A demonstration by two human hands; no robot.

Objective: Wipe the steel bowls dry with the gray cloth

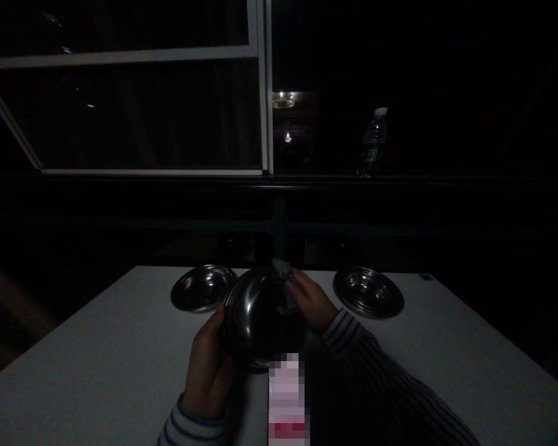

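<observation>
Pale pink strip with a red band point(286, 396): upright at the bottom middle, pixelated, so I cannot tell what it is; it overlaps the lower rim in view and might snag there if it is loose.
Left hand point(204, 365): closed on the left edge of the bowl, thumb at the rim; a grip on one side only could let smooth metal twist under a hard push from the right.
Shiny round stainless-steel bowl point(255, 316): tilted between both hands, above the white counter point(97, 353); whether its base touches down cannot be told. If it slips, it could dent or clatter.
Right hand point(314, 300): fingers pinching the cloth against the bowl's upper right; they could skid past the rim.
Grey textured cloth point(283, 268): bunched, partly beyond the edge; a loose fold might catch.
Left steel dish point(202, 288): just behind the bowl, overlapped in view; a swing to the left could knock it.
Right steel dish point(367, 291): near the right wrist; a wide elbow or sleeve could shove it towards the far edge.
Clear plastic bottle with white cap point(374, 145): on the dark ledge point(316, 181), well apart from the hands, so little threatens it.
Dim light: could hide a missed spot or a poor grip.
</observation>
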